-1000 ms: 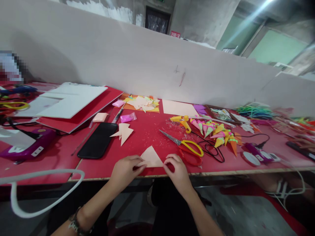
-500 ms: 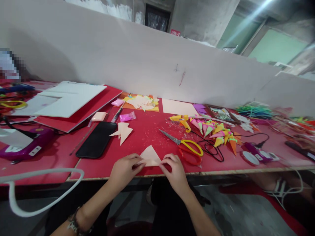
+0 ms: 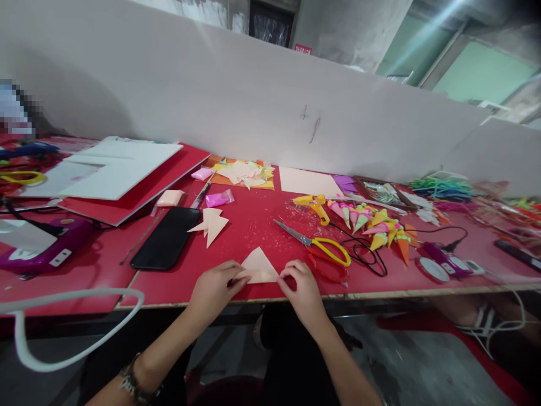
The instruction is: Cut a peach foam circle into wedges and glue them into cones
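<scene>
A peach-coloured piece of paper, pointed at the top and folded along its near edge, lies on the red table close to its front edge. My left hand pinches the left corner between thumb and fingers. At the right corner, the thumb and fingertips of my right hand close on the paper's tip. Up and to the left are several cut peach paper triangles. Scissors with yellow and red handles rest beyond my right hand, blades pointing to the back left.
A black phone lies left of the paper triangles. Behind the scissors are a yellow glue gun and colourful small cones. Paper scraps and a peach sheet lie at the back. Purple power strips stand at the sides.
My hands stay at the paper's two lower corners. The right hand has shifted very slightly to the right; otherwise only the camera view has moved a little.
</scene>
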A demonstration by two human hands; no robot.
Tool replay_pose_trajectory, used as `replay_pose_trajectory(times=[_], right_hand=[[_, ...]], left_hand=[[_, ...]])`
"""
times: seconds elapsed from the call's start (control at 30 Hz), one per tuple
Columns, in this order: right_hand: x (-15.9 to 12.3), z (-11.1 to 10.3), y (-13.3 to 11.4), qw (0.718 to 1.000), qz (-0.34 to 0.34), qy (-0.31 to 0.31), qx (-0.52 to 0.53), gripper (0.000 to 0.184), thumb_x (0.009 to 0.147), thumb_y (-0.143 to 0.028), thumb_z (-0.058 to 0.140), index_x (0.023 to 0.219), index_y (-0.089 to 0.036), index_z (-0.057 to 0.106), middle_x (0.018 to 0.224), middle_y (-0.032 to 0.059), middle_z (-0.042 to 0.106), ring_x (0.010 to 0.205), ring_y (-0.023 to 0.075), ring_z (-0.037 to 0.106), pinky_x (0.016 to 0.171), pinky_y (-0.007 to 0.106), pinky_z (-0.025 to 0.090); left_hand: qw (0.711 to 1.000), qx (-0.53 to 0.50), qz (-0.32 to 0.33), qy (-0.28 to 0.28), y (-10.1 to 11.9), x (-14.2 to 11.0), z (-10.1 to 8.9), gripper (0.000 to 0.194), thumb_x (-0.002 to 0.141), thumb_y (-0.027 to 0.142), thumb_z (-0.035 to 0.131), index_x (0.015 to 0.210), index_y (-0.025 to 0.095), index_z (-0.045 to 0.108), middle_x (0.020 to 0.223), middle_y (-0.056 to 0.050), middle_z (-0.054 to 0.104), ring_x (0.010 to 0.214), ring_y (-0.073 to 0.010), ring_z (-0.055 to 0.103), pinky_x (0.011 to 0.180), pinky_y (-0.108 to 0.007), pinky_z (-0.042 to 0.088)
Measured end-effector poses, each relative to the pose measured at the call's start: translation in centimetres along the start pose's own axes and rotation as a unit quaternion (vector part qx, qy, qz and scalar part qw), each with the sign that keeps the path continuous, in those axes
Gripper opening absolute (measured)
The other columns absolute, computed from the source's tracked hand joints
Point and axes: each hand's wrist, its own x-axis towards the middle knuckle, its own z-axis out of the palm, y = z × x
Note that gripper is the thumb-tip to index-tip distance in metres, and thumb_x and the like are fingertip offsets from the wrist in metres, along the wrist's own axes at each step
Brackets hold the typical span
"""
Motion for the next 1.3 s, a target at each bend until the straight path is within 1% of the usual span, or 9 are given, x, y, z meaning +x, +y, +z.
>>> replay_pose_trajectory(times=[0.23,0.37,0.6,0.73,0.8,0.97,1.03,1.13,1.3], right_hand=[[0.1,-0.5,0.5,0.999,0.004,-0.002,0.033,0.014,0.077,-0.011,0.045,0.077,-0.019,0.057,0.083,0.005,0.052,0.08,0.0178,0.05,0.074,0.031,0.042],[0.2,-0.5,0.1,0.997,0.013,0.01,0.069,0.016,0.079,-0.013,0.043,0.083,-0.019,0.057,0.085,0.0047,0.053,0.081,0.0167,0.051,0.074,0.029,0.043],[0.0,0.2,-1.0,0.999,0.009,-0.013,-0.038,0.006,0.076,-0.024,0.055,0.074,-0.02,0.059,0.084,0.0037,0.054,0.08,0.0186,0.049,0.073,0.031,0.039],[0.0,0.3,-0.9,0.999,0.005,-0.022,-0.05,0.007,0.077,-0.023,0.054,0.074,-0.019,0.058,0.086,0.0035,0.054,0.079,0.0182,0.048,0.072,0.031,0.038],[0.1,0.3,-0.9,0.998,0.005,-0.022,-0.052,0.007,0.078,-0.023,0.053,0.074,-0.019,0.058,0.086,0.0035,0.054,0.079,0.0182,0.048,0.071,0.031,0.038],[0.1,0.3,-0.9,0.998,0.008,-0.02,-0.06,0.008,0.078,-0.024,0.053,0.073,-0.019,0.058,0.086,0.0035,0.055,0.079,0.0184,0.047,0.071,0.031,0.038],[0.1,0.4,-1.0,0.998,0.011,-0.017,-0.063,0.008,0.077,-0.024,0.053,0.073,-0.019,0.058,0.086,0.0035,0.055,0.08,0.0185,0.047,0.071,0.031,0.037],[0.2,0.4,-1.0,0.997,0.014,-0.017,-0.071,0.008,0.077,-0.024,0.053,0.072,-0.019,0.058,0.087,0.0034,0.055,0.08,0.0184,0.047,0.072,0.031,0.037],[0.3,0.4,-1.0,0.997,0.016,-0.026,-0.076,0.008,0.077,-0.025,0.054,0.072,-0.02,0.059,0.087,0.0024,0.055,0.08,0.0179,0.047,0.072,0.03,0.037]], left_hand=[[1.0,0.006,-0.004,-0.001,0.0,0.1,0.0,0.025,0.081,0.035,0.045,0.082,0.018,0.063,0.084,-0.002,0.062,0.068,-0.012,0.057,0.059,-0.02,0.039],[1.0,0.006,-0.007,-0.001,-0.1,0.2,0.2,0.025,0.082,0.035,0.045,0.081,0.017,0.063,0.082,-0.002,0.062,0.067,-0.0117,0.056,0.058,-0.02,0.038],[1.0,0.013,-0.022,-0.005,0.2,0.1,0.2,0.021,0.08,0.036,0.048,0.084,0.02,0.061,0.082,0.0,0.06,0.064,-0.0111,0.055,0.056,-0.02,0.037],[0.998,0.053,-0.021,-0.002,0.7,0.1,0.5,0.026,0.075,0.042,0.053,0.086,0.02,0.059,0.085,-0.001,0.058,0.072,-0.0143,0.055,0.06,-0.022,0.037],[0.997,0.068,-0.025,0.0,0.8,0.2,0.7,0.027,0.074,0.044,0.053,0.085,0.019,0.058,0.083,-0.001,0.056,0.071,-0.0145,0.054,0.059,-0.022,0.036],[0.998,0.051,-0.033,0.0,0.7,0.5,0.7,0.026,0.075,0.043,0.052,0.082,0.019,0.059,0.079,-0.001,0.055,0.068,-0.0132,0.053,0.058,-0.022,0.036],[0.998,0.051,-0.031,0.008,0.6,0.5,0.6,0.026,0.075,0.043,0.053,0.078,0.019,0.06,0.078,-0.001,0.056,0.069,-0.0139,0.053,0.061,-0.023,0.036],[0.996,0.07,-0.038,0.031,0.4,0.4,0.3,0.03,0.073,0.045,0.054,0.064,0.017,0.06,0.079,-0.002,0.056,0.073,-0.0155,0.053,0.065,-0.026,0.035],[0.995,0.076,-0.035,0.055,0.3,0.4,0.3,0.042,0.074,0.049,0.05,0.049,0.015,0.052,0.085,-0.003,0.058,0.078,-0.0163,0.054,0.065,-0.026,0.036]])
